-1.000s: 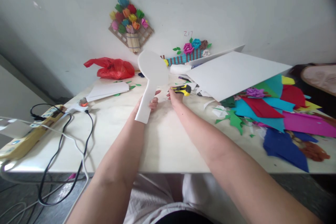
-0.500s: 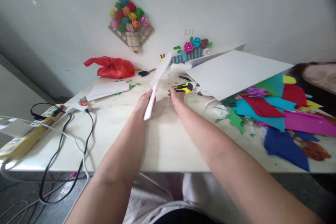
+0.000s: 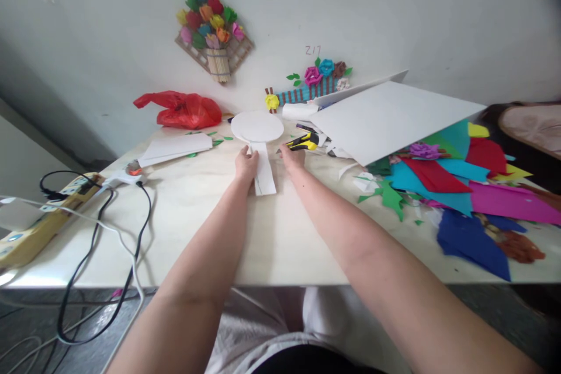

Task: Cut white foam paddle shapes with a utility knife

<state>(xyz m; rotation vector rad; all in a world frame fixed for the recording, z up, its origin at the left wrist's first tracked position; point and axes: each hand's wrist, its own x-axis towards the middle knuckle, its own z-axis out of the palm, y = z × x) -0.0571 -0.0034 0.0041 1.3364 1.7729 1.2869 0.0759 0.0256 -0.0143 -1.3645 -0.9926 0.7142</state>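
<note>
My left hand (image 3: 246, 163) grips a white paddle-shaped board cutout (image 3: 258, 127) by the left edge of its handle strip. The round part points away from me, and a dark line runs down the handle near its lower left. A black and yellow utility knife (image 3: 302, 142) is in my right hand (image 3: 293, 159), its tip pointing left toward the cutout. My right-hand fingers are closed round the knife's front part, a short gap away from the handle strip.
Large white boards (image 3: 394, 117) lean at the back right, beside coloured felt sheets (image 3: 447, 178). White sheets (image 3: 177, 147) and a red plastic bag (image 3: 184, 110) are at the left. A power strip (image 3: 52, 216) with cables sits at the table's left edge.
My left hand has turned the white cutout from edge-on to show its broad face. My right hand stays nearly in place with the knife. The view has shifted slightly.
</note>
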